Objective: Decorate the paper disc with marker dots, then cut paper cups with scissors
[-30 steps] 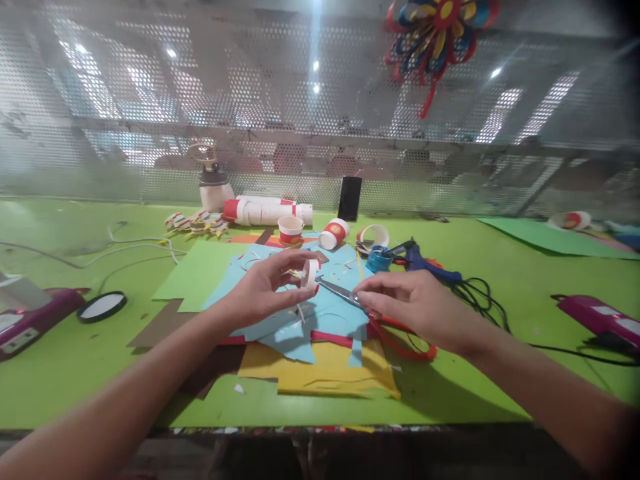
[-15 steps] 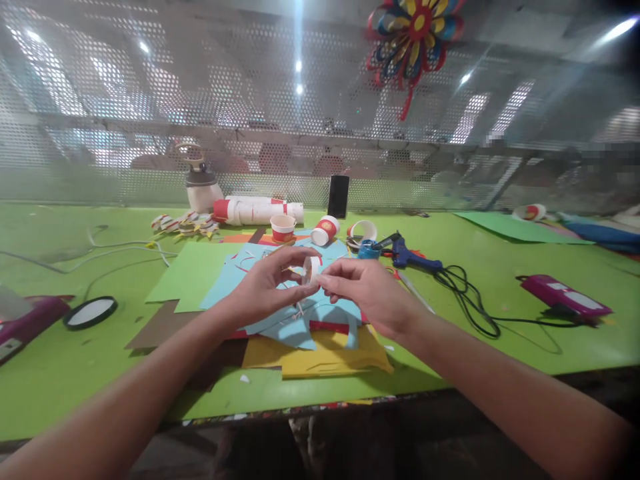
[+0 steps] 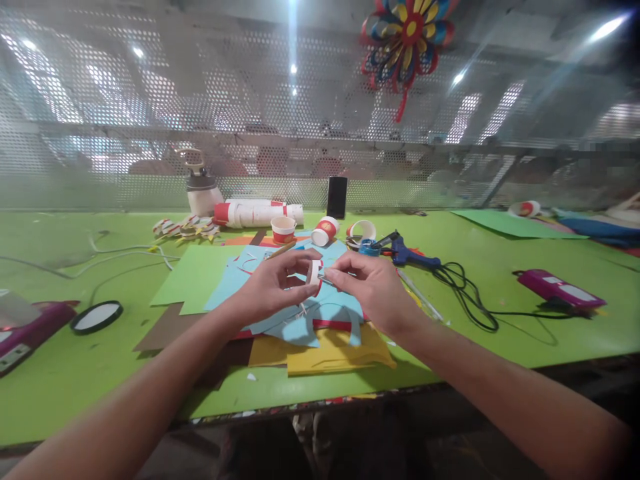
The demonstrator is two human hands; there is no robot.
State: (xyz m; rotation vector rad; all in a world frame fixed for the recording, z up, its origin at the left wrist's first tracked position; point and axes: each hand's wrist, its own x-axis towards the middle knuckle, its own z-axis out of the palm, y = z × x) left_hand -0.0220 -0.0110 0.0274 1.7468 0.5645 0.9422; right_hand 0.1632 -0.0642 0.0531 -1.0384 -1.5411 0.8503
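A small paper ring (image 3: 315, 273), white with a red edge, was held in the air above the pile of coloured paper, between the two hands. The left hand (image 3: 273, 288) was closed on it, thumb and fingers curved around the ring, so that it stayed steady and its open side faced the person. The right hand (image 3: 367, 288) met it from the other side, with the fingertips pinched together on the rim of the ring; probably the hands were so close because the piece was small and light. Under them lay blue sheets (image 3: 280, 293) on a yellow sheet (image 3: 340, 353), and these rested on the green table (image 3: 500, 320). A little behind stood paper cups (image 3: 283, 229) and a blue glue gun (image 3: 407, 254) with its black cable, near enough to reach. Further left lay a round black lid (image 3: 96, 317).
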